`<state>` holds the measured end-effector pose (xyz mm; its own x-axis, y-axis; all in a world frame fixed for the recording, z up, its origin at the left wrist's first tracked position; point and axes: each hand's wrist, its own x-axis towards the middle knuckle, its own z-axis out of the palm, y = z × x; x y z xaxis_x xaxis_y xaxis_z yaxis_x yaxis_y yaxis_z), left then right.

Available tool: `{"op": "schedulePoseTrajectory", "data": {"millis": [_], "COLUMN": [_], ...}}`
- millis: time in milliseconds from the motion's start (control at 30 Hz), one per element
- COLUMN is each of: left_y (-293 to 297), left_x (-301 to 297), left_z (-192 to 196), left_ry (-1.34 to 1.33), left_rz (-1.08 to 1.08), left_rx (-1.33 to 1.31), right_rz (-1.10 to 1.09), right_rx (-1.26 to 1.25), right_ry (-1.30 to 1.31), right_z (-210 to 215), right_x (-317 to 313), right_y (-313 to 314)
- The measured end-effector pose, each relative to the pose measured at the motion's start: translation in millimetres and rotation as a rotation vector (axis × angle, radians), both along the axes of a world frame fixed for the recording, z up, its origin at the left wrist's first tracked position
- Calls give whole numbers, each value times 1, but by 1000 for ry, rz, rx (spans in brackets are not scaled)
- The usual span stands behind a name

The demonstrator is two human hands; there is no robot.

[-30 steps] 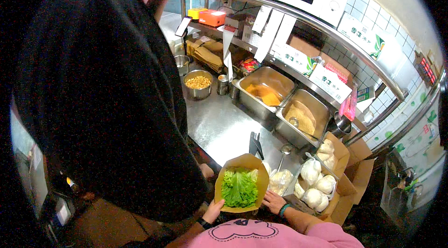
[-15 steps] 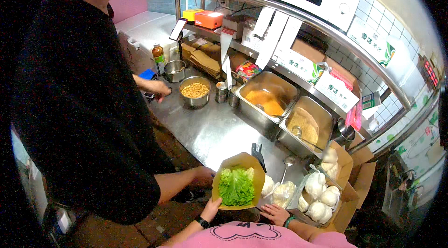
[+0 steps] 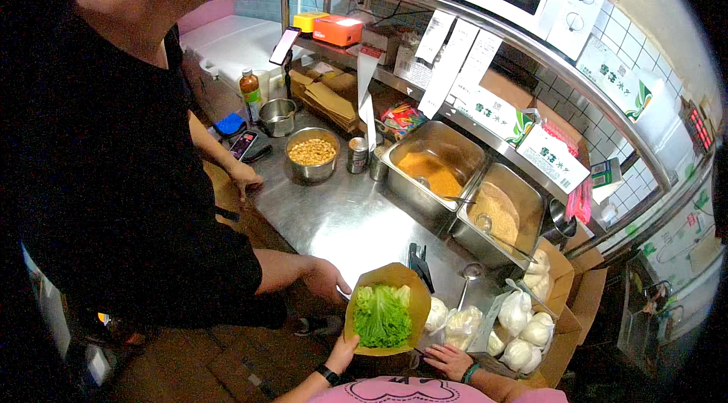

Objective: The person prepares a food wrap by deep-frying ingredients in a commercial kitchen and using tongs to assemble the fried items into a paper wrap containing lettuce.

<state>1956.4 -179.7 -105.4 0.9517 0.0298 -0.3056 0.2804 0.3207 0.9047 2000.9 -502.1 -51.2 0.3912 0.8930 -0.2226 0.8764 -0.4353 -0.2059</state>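
Observation:
My left hand (image 3: 343, 354) grips the lower left edge of an open brown paper bag (image 3: 420, 298). A bunch of green leaf lettuce (image 3: 383, 316) lies in the bag's mouth. My right hand (image 3: 449, 362) rests with fingers spread at the counter's near edge, holding nothing. Just beyond it lie tied white plastic bags (image 3: 462, 326) with pale contents. A co-worker's hand (image 3: 324, 279) is close to the bag's left side, with something thin and pale at its fingertips that I cannot make out. Their other hand (image 3: 244, 177) is at the counter's left edge.
Two steel pans (image 3: 432, 168) of orange and tan powder stand at the right back. A steel bowl of peanut-like pieces (image 3: 312, 151) sits farther left. A ladle (image 3: 470, 272) and black-handled tool (image 3: 418, 266) lie nearby. A cardboard box (image 3: 557, 319) holds more white bags.
The co-worker's far hand has dropped from beside the bowl to the counter's edge, uncovering a phone. My left hand still holds the bag; my right hand stays at the edge.

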Motion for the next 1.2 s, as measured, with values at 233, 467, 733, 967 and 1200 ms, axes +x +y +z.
{"op": "schedulePoseTrajectory", "data": {"millis": [233, 467, 733, 967, 1200], "left_y": [-1, 1, 2, 1, -5], "left_x": [-1, 2, 5, 9, 8], "left_z": [10, 12, 2, -7, -9], "left_ry": [-64, 27, 50, 125, 75], "left_rz": [21, -29, -38, -66, -6], "left_rx": [20, 34, 78, 104, 115], "right_rz": [14, -22, -19, -17, -9], "right_rx": [-46, -67, -7, 14, 5], "right_ry": [18, 34, 33, 14, -16], "right_z": [1, -2, 1, -12, -10], "right_x": [2, -1, 2, 2, 2], "right_y": [0, -2, 1, -4, -3]}}
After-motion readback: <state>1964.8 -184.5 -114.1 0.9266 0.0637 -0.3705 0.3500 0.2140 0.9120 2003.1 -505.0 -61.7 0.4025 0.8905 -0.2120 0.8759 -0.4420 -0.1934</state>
